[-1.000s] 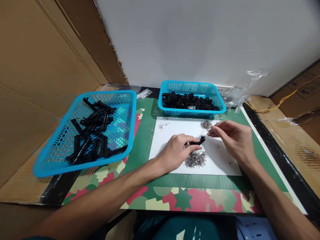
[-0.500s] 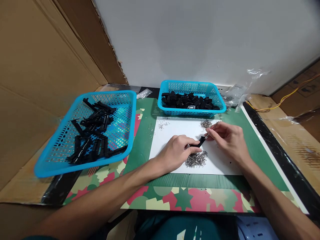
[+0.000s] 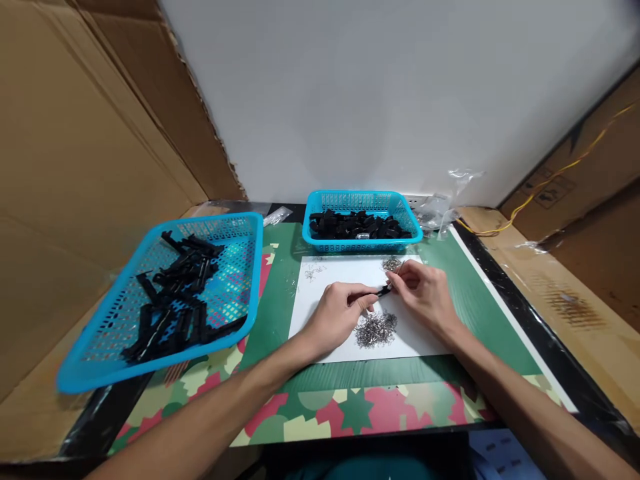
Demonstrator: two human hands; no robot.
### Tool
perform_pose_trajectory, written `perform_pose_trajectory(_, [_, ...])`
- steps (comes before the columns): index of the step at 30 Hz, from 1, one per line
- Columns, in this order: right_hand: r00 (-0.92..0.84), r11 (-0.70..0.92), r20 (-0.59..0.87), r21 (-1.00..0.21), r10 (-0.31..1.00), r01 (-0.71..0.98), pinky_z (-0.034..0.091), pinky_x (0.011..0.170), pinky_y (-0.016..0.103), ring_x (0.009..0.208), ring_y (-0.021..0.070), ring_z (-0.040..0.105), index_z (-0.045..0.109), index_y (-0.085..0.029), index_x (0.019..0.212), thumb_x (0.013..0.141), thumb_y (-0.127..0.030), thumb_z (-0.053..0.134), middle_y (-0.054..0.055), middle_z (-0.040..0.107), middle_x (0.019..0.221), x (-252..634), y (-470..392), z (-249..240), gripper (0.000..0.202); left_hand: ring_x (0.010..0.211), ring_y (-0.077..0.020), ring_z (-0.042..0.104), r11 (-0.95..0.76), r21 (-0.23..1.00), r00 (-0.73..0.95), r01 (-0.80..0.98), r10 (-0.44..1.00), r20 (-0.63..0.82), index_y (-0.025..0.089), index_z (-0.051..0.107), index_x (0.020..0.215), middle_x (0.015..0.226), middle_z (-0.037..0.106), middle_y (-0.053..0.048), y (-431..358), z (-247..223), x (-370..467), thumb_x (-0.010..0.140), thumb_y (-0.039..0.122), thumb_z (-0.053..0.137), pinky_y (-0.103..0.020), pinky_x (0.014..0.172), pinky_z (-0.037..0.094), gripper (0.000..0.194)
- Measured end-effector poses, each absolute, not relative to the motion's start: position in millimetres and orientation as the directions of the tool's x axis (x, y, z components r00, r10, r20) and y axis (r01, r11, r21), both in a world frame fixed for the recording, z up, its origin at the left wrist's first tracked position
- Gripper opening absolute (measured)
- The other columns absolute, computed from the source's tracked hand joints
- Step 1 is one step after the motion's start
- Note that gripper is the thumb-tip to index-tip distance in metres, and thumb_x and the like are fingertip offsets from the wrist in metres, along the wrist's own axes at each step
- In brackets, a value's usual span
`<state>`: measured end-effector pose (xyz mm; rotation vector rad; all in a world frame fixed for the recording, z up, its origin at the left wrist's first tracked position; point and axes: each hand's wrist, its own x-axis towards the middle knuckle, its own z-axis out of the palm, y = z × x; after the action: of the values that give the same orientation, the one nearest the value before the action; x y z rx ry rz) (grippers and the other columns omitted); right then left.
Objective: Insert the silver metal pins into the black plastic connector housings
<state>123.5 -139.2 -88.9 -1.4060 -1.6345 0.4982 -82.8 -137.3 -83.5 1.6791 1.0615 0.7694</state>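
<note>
My left hand (image 3: 337,313) pinches a narrow black plastic part (image 3: 383,291) between thumb and fingers, above a white sheet (image 3: 325,343). My right hand (image 3: 424,292) is closed at the part's far end, fingertips together. A thin sliver sticks up from those fingers, too small to name. Just below the part lies a heap of small shiny metal pieces (image 3: 376,330). Behind my right fingertips is a smaller pile of metal bits (image 3: 391,263), and a few more metal bits (image 3: 314,271) are scattered at the sheet's upper left.
A blue basket (image 3: 259,267) of long black parts stands at the left. Another blue basket (image 3: 363,247) of black pieces sits at the back by the wall. Clear plastic bags (image 3: 434,212), a yellow cable (image 3: 520,217) and cardboard (image 3: 565,287) are at the right.
The view has shifted, so the baskets and sheet sit lower and further left. My right fingers have closed in on the part's end, and the part now appears flatter and less exposed.
</note>
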Motion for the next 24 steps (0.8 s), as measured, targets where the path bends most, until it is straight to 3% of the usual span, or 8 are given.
perform_pose_trajectory(4, [0.086, 0.224, 0.270, -0.909, 0.959, 0.351, 0.056, 0.058, 0.031, 0.059, 0.0206, 0.070, 0.063, -0.021, 0.073, 0.092, -0.048, 0.071, 0.005, 0.072, 0.065, 123, -133, -88, 0.034, 0.073, -0.0182, 0.060, -0.186, 0.940, 0.395, 0.285, 0.917, 0.062, 0.016, 0.080, 0.096, 0.080, 0.072, -0.005, -135, -82, -84, 0.100, 0.045, 0.060, -0.029, 0.067, 0.043, 0.035])
perform_pose_trajectory(9, [0.090, 0.260, 0.279, -0.949, 0.956, 0.176, 0.059, 0.064, 0.031, 0.065, 0.0181, 0.069, 0.063, -0.019, 0.082, 0.097, -0.052, 0.066, 0.005, 0.072, 0.073, 135, -122, -68, 0.036, 0.079, -0.0176, 0.060, -0.165, 0.959, 0.323, 0.229, 0.943, 0.085, 0.020, 0.070, 0.125, 0.094, 0.069, -0.004, -134, -85, -88, 0.098, 0.044, 0.065, -0.028, 0.071, 0.044, 0.037])
perform_pose_trajectory(12, [-0.153, 0.255, 0.226, -0.942, 0.962, 0.216, 0.050, 0.055, 0.027, 0.055, 0.0139, 0.060, 0.062, -0.019, 0.083, 0.102, -0.052, 0.057, 0.001, 0.066, 0.064, 143, -116, -49, 0.039, 0.084, -0.0178, 0.061, -0.173, 0.969, 0.311, 0.179, 0.944, 0.111, 0.022, 0.062, 0.133, 0.104, 0.067, -0.005, -134, -84, -90, 0.102, 0.044, 0.060, -0.028, 0.073, 0.046, 0.039])
perform_pose_trajectory(15, [-0.426, 0.260, 0.113, -0.916, 0.898, 0.304, 0.037, 0.049, 0.024, 0.049, 0.0096, 0.045, 0.066, -0.018, 0.082, 0.104, -0.051, 0.056, -0.006, 0.051, 0.056, 147, -111, -39, 0.041, 0.084, -0.0177, 0.059, -0.211, 0.952, 0.344, 0.223, 0.930, 0.126, 0.023, 0.066, 0.128, 0.106, 0.067, -0.005, -134, -80, -90, 0.105, 0.042, 0.053, -0.029, 0.074, 0.046, 0.032])
perform_pose_trajectory(19, [-0.563, 0.356, 0.071, -0.837, 0.824, 0.416, 0.029, 0.052, 0.025, 0.056, 0.0095, 0.038, 0.070, -0.017, 0.079, 0.101, -0.048, 0.060, -0.005, 0.048, 0.061, 148, -111, -45, 0.039, 0.081, -0.0165, 0.055, -0.261, 0.920, 0.356, 0.294, 0.922, 0.148, 0.022, 0.075, 0.113, 0.103, 0.064, -0.005, -133, -77, -90, 0.106, 0.038, 0.053, -0.029, 0.072, 0.043, 0.028])
perform_pose_trajectory(24, [-0.602, 0.411, 0.000, -0.731, 0.799, 0.545, 0.026, 0.052, 0.026, 0.053, 0.0090, 0.037, 0.079, -0.019, 0.085, 0.089, -0.034, 0.078, -0.008, 0.046, 0.055, 154, -120, -62, 0.015, 0.071, -0.0127, 0.051, -0.203, 0.939, 0.323, 0.279, 0.940, 0.107, 0.023, 0.073, 0.117, 0.101, 0.060, -0.003, -132, -81, -89, 0.106, 0.041, 0.054, -0.028, 0.066, 0.041, 0.028])
